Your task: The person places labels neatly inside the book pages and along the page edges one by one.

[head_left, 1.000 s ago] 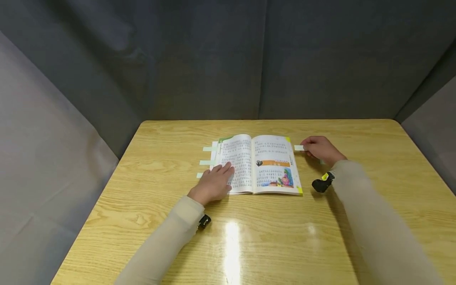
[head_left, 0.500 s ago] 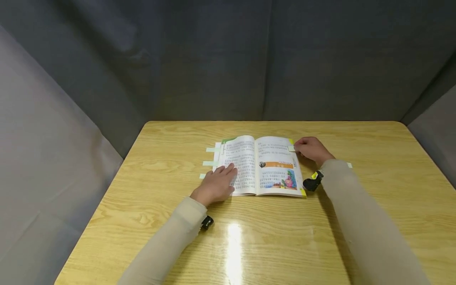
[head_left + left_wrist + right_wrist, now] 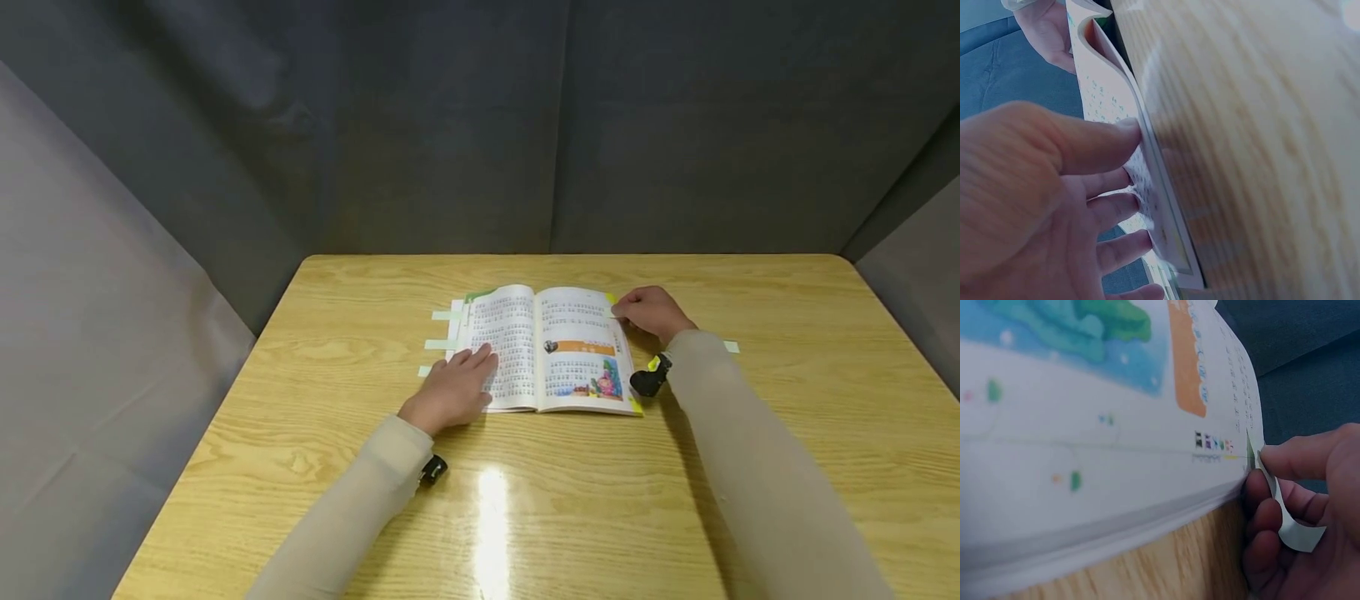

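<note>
From my station I find the book (image 3: 537, 367) lying open on the bench (image 3: 570, 517), print showing on the left page (image 3: 504, 321) and the right page (image 3: 573, 325). My left hand (image 3: 453, 390) rests on the former, fingers straight and somewhat apart, gripping nothing. My right hand (image 3: 651, 310) is clamped on 1 pale strip (image 3: 1300, 539), fingers curled and pinching it at the outer edge of the latter, toward the far corner. The inner end of that strip meets the page; whether it is stuck down, I cannot tell.

Progress, in my judgement: 3 pale tabs (image 3: 441, 344) project from the left side of the book, and I count them as done. The strip in hand appears to be number 4, being placed and not yet released. 1 loose strip (image 3: 731, 347) lies to the right, just beside the right sleeve (image 3: 757, 467); I record it as outstanding.
</note>
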Demonstrator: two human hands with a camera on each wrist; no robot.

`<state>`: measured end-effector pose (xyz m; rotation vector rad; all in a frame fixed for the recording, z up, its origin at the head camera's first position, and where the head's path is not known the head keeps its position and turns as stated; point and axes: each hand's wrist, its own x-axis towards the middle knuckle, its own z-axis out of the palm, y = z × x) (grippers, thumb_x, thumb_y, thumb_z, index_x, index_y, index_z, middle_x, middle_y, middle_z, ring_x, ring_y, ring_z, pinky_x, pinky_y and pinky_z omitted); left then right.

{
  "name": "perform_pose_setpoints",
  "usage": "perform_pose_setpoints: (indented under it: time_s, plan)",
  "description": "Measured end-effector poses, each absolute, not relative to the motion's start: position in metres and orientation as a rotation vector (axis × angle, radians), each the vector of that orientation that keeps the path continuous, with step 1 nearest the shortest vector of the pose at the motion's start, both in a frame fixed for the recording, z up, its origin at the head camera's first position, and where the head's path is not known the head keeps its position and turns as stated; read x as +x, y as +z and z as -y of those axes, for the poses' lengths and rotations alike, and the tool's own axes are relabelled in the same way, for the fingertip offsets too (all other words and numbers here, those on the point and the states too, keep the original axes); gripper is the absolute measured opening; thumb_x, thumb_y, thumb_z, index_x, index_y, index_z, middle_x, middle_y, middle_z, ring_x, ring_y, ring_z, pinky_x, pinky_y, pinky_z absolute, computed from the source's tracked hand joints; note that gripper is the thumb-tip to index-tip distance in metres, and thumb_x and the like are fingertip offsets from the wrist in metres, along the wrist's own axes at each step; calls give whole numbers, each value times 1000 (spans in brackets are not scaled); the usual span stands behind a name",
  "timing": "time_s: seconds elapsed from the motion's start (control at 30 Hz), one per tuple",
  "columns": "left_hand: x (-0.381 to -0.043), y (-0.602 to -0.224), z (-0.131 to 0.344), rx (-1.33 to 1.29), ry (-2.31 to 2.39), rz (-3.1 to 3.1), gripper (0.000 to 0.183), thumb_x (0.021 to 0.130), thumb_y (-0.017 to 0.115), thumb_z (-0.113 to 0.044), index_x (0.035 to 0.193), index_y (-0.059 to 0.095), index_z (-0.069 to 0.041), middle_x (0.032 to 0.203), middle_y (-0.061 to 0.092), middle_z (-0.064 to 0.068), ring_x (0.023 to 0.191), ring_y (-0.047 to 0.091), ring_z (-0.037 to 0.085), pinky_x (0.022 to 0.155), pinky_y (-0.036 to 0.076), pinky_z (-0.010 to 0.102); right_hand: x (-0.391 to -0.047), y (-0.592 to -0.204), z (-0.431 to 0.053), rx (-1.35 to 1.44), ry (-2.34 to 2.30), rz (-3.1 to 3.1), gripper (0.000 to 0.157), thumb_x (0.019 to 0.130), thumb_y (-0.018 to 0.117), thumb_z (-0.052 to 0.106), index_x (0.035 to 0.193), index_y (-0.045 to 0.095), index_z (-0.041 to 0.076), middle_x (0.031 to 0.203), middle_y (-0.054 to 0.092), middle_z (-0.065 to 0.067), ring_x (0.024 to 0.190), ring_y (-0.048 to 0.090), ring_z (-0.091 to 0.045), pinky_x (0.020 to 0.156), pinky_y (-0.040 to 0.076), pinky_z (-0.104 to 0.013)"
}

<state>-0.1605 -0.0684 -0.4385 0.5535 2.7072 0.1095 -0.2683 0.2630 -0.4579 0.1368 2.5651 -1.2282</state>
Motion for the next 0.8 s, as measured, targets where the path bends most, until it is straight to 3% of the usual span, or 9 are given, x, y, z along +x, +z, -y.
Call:
perform_pose_setpoints:
  time_s: [0.5, 0.8]
  plan:
    - [-157, -438, 74, 537, 113, -2703, 64, 105, 45, -34, 161, 17, -23, 170, 7, -3, 157, 14, 25, 126, 19, 54, -270, -456, -254, 105, -1056, -2643, 25, 98, 55, 31, 99, 60, 6, 85, 54, -6, 77, 47, -25, 66, 38, -35]
    - [-155, -437, 72, 571, 94, -2699, 64, 105, 45, -35, 161, 17, -22, 169, 7, -3, 156, 15, 26, 126, 20, 54, -269, -452, -256, 61, -961, -2651, 21, 94, 55, 28, 87, 54, 9, 63, 46, 0, 62, 45, -21, 54, 38, -33]
